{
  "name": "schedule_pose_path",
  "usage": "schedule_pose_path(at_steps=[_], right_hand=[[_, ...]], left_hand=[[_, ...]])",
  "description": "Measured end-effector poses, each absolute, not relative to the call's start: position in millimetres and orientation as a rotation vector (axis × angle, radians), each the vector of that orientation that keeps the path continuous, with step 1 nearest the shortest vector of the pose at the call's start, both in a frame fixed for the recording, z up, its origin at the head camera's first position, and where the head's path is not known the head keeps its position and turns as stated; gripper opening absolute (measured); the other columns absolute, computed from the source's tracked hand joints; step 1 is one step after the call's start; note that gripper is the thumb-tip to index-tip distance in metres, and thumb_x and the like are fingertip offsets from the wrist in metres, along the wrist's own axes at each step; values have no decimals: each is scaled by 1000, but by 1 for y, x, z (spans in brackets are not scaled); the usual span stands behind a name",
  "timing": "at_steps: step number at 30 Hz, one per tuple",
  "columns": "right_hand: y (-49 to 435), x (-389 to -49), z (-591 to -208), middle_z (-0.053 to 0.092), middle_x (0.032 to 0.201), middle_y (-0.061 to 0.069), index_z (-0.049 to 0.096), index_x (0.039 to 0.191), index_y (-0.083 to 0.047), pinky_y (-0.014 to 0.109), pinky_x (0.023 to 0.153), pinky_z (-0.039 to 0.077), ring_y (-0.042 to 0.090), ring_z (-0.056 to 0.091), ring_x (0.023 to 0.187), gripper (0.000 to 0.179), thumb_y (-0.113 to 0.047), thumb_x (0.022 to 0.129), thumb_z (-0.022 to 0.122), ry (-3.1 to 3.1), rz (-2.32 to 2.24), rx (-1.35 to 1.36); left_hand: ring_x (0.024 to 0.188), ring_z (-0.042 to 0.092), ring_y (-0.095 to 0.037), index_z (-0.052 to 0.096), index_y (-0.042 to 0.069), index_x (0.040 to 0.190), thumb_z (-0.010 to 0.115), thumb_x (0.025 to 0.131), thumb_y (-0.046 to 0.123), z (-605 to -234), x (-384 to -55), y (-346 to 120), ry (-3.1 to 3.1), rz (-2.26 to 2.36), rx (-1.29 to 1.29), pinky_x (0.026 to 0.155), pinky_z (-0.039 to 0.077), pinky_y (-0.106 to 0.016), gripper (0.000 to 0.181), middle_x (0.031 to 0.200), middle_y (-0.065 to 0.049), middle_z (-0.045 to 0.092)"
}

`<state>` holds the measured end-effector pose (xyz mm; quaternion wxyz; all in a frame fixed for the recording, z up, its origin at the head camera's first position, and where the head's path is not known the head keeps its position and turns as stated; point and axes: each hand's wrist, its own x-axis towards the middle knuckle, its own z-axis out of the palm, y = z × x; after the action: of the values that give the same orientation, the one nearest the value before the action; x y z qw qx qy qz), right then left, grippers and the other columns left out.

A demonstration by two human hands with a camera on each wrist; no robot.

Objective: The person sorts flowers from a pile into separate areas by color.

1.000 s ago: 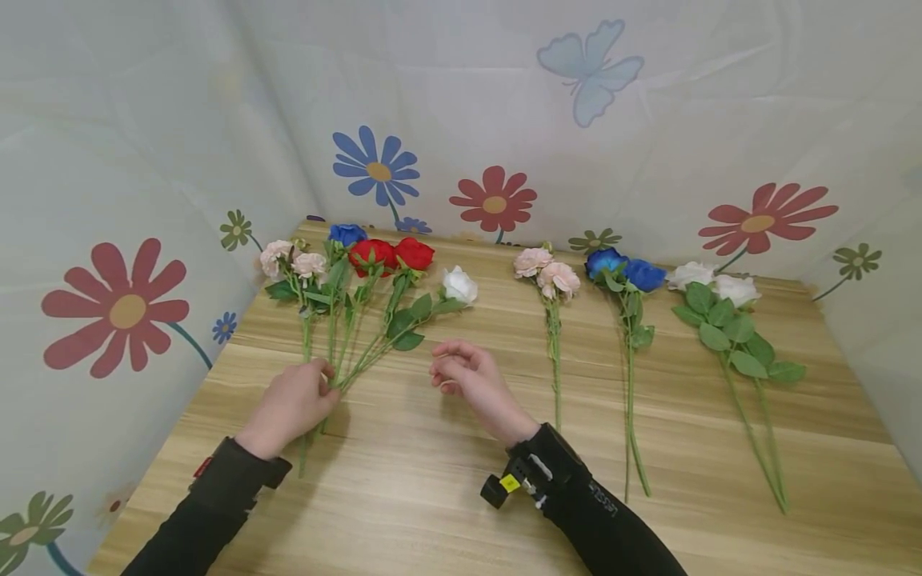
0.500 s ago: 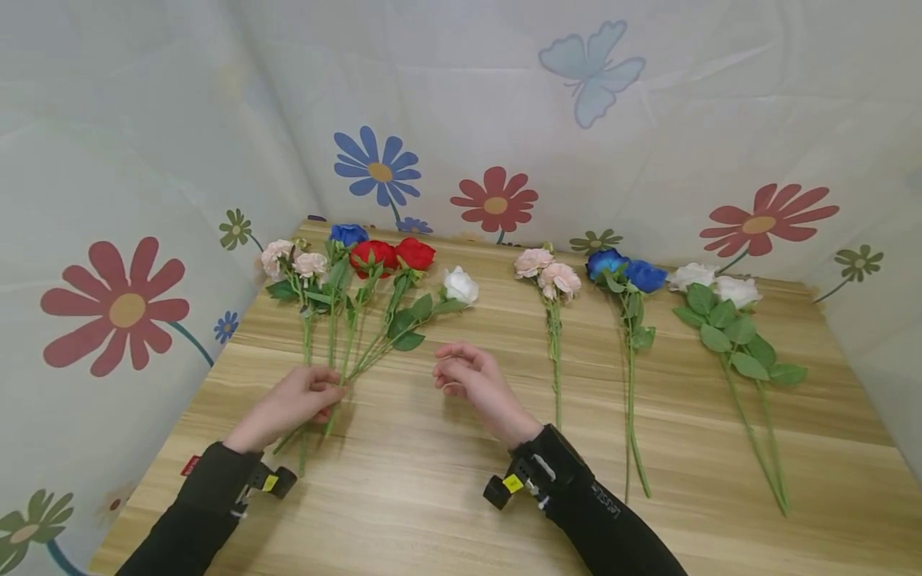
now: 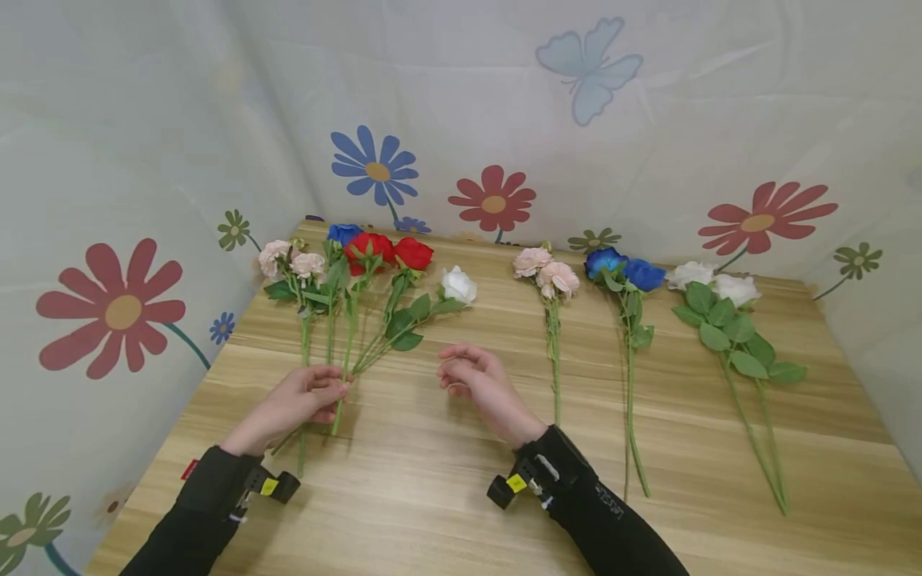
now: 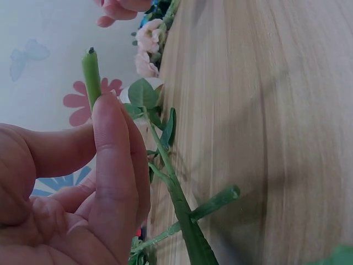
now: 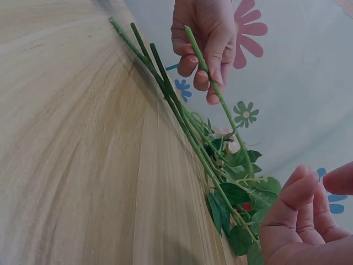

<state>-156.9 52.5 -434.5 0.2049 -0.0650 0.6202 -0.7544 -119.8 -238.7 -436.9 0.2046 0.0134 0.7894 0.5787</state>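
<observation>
My left hand point(image 3: 306, 398) pinches the green stem point(image 4: 91, 77) of a red rose point(image 3: 370, 253) between thumb and fingers, with the cut end sticking out past the fingertips. In the right wrist view that stem is raised off the wood, above the other stems point(image 5: 165, 88). Around it lie pink flowers point(image 3: 308, 265), a blue rose point(image 3: 344, 234), a second red rose point(image 3: 414, 254) and a white rose point(image 3: 458, 286), their stems crossing near the left hand. My right hand point(image 3: 481, 387) hovers to the right of this group, fingers loosely bent and holding nothing.
On the right of the wooden table point(image 3: 432, 496) lie pink flowers point(image 3: 558, 279), blue roses point(image 3: 644, 274) and white roses point(image 3: 736, 290), side by side with stems toward me. A printed curtain point(image 3: 446, 96) stands along the back and sides.
My left hand has turned and shifted slightly right, lifting the red rose's stem, whose lower end swings right. My right hand has barely moved.
</observation>
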Motion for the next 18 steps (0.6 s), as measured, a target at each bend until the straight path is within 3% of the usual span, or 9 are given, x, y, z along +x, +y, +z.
schedule_pose_path(at_steps=[5, 18], right_hand=[[56, -157, -435, 60, 92, 8, 48, 120, 11, 30, 76, 49, 15, 58, 82, 31, -6, 93, 51, 1735, -2102, -177], [69, -162, -428, 59, 93, 8, 49, 120, 11, 27, 75, 48, 16, 57, 83, 30, -6, 94, 51, 1735, -2136, -145]], left_hand=[[78, 59, -17, 35, -9, 135, 54, 98, 21, -434, -121, -233, 2253, 1614, 27, 70, 56, -31, 52, 111, -26, 52], [83, 61, -27, 48, -4, 125, 56, 96, 19, -427, -128, -204, 2268, 1649, 182, 75, 55, -45, 38, 101, -22, 55]])
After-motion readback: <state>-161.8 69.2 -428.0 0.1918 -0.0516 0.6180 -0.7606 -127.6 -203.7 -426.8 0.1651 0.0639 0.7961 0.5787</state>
